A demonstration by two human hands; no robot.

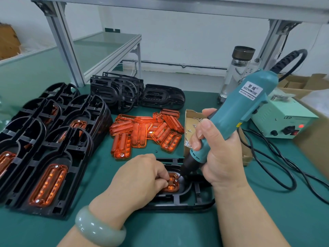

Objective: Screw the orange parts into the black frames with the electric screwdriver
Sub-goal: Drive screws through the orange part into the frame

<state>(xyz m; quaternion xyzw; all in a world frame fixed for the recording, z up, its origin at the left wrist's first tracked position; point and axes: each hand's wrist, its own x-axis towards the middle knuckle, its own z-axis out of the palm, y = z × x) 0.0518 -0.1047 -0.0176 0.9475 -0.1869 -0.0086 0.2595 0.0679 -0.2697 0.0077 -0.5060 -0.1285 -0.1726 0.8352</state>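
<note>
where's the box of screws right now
In the head view, the open cardboard box of silver screws sits right of centre, beside the pile of orange plastic parts and partly behind the right hand.

Frame [178, 202] under left hand [140, 177] and right hand [220, 157]; stacked frames [49, 139] left of left hand, loose parts pile [146, 132] beyond both, screw box [186, 122] behind right hand.

On our green tabletop [160, 229] we see stacks of black frames [53, 139], a pile of orange parts [142, 132], a little box of screws [191, 122], a bottle [235, 73] and a power box [284, 118].
</note>
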